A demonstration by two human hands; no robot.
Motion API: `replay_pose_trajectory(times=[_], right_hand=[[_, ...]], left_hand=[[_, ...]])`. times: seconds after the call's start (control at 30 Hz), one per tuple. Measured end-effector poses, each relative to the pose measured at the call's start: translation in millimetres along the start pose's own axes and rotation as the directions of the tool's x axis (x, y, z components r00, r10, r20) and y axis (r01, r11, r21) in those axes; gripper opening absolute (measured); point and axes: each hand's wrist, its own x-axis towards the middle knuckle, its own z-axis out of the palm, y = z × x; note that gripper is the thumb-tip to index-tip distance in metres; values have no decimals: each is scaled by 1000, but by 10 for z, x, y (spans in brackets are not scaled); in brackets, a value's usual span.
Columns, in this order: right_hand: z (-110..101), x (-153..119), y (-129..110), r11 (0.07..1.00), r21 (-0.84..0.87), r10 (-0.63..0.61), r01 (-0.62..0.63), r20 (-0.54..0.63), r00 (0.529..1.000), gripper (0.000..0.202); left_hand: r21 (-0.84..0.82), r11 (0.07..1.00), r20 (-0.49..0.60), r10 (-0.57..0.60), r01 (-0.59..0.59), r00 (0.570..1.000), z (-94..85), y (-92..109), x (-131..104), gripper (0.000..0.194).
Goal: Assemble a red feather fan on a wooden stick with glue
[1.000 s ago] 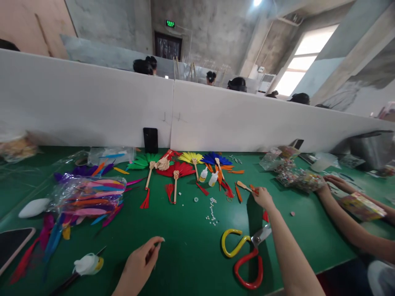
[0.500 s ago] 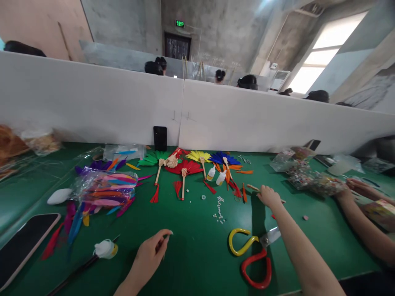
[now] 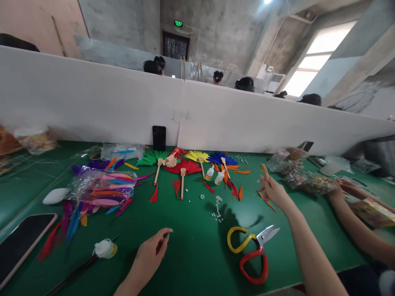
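Observation:
My right hand (image 3: 273,192) is raised over the right side of the green table, its fingers closed round a light wooden stick (image 3: 264,169) whose top end shows above them. Low in the centre, my left hand (image 3: 149,253) has thumb and fingers pinched together; anything between them is too small to make out. Scissors (image 3: 257,243) with one yellow and one red handle lie open between the hands. Small white beads (image 3: 218,209) are scattered beyond the scissors. Feather fans in green, red (image 3: 187,167), yellow and blue (image 3: 220,158) lie near the partition.
Two glue bottles (image 3: 219,177) stand by the fans. On the left are bagged coloured feathers (image 3: 106,189), a phone (image 3: 26,246) and another glue bottle (image 3: 105,248). Another person's hands (image 3: 336,189) are at the right, beside bags of beads (image 3: 317,183). A white partition (image 3: 123,111) stands behind.
My right hand has lifted the wooden stick off the table and tilted it upright, uncovering the scissor blades and orange feathers. My left hand has stayed in place.

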Motion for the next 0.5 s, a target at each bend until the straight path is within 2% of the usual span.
replay_pose_trajectory(times=[0.03,0.07,0.1,0.13,0.2,0.3,0.4,0.5], right_hand=[[-30,-194,-212,956,294,-51,4,151,987,45],[-44,-408,-442,840,542,-155,-27,287,945,51],[-39,-629,-680,701,711,-300,-56,365,881,54],[-16,-842,-916,570,818,-412,-76,365,835,56],[78,-1202,-1346,404,910,-511,-95,310,802,56],[269,-1512,-1822,218,975,-478,-29,132,869,52],[411,-1630,-2116,145,988,-465,-47,110,878,51],[460,-1688,-2287,125,987,-492,-96,146,858,48]], left_hand=[[-24,1000,-5,7,-7,1000,-6,14,-7,38],[-53,998,-15,16,-16,1000,-14,38,-17,39],[-83,996,-21,20,-21,1000,-27,75,-31,40],[-112,993,-25,21,-24,999,-44,125,-51,40],[-164,986,-19,37,-40,999,-88,264,-103,39],[-224,962,18,161,-153,987,-157,525,-192,37],[-312,931,41,212,-189,976,-181,740,-253,35],[-451,891,89,107,-56,990,-152,830,-284,40]])
